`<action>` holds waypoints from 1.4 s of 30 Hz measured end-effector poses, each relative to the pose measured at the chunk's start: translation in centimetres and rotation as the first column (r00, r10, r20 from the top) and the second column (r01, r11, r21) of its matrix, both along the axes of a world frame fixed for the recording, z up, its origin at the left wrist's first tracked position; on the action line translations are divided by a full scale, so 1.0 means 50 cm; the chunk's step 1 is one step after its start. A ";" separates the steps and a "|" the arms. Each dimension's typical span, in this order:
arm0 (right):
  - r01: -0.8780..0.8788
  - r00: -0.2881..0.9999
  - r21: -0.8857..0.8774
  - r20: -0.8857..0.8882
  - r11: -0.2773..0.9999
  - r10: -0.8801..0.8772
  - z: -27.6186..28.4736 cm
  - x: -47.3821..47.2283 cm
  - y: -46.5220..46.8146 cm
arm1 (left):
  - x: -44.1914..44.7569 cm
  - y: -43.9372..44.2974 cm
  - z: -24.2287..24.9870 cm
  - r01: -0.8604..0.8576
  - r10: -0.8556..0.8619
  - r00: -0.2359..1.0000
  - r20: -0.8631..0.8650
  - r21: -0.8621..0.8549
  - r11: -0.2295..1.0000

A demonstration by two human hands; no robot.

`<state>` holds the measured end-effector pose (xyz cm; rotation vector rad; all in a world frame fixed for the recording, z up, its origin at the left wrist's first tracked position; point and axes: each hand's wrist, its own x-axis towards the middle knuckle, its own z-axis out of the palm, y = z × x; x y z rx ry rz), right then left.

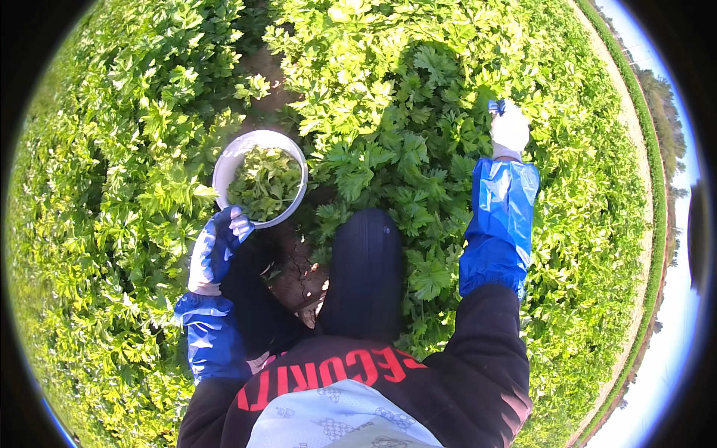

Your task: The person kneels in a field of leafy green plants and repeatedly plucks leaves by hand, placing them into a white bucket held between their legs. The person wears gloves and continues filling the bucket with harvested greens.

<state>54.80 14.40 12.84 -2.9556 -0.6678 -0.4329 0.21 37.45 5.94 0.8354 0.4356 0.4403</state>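
My left hand (217, 246), in a white and blue work glove, grips the near rim of a white plastic bucket (224, 178). Inside the bucket lies a heap of picked green leaves (266, 185). My right hand (508, 127), gloved the same way, is stretched forward over the leafy celery-like plants (414, 151) on the right. Its fingers look curled at the blue tips, and whether anything is between them is hidden. Blue plastic sleeve covers reach over both forearms, the right one (501, 218) drawn up toward the elbow.
My dark-trousered knee (367, 269) juts forward among the plants. A strip of bare soil (268, 73) runs between two dense rows, with cracked earth (299, 274) between my legs. A pale dirt path (638, 168) borders the field at the far right, with trees (664, 120) beyond.
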 end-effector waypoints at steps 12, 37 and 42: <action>0.381 0.647 0.791 -0.597 0.478 0.474 -0.189 -0.113 0.192 | -0.006 0.000 -0.001 -0.038 0.035 0.997 -0.069 -0.051 0.998; 0.807 0.323 0.555 -0.701 0.202 0.636 -0.385 -0.058 0.191 | -0.005 -0.001 0.014 -0.068 0.067 0.995 -0.069 -0.020 0.997; 0.921 0.266 0.382 -0.473 -0.076 0.840 -0.296 -0.094 0.142 | -0.014 0.001 0.009 -0.048 0.043 0.994 -0.104 -0.045 0.998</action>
